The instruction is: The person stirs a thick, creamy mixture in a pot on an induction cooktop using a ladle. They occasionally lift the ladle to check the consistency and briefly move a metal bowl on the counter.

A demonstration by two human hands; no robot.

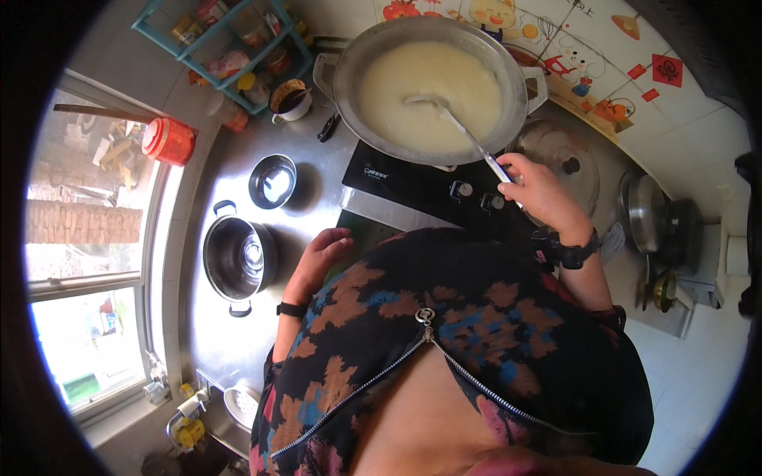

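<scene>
My right hand is closed around the handle of a metal ladle, whose bowl end dips into a thick pale yellow liquid. That liquid fills much of a wide two-handled metal pot standing over a black gas stove. Near the counter's front edge, by my body, my left hand is held with its fingers loosely bent and holds nothing that shows. Left of it stand a dark two-handled pot and a small dark bowl, both with nothing visible inside.
A cup of dark sauce and a black-handled knife lie left of the big pot. A blue rack with jars is behind them. A glass lid and metal pans stand right. A sink is lower left.
</scene>
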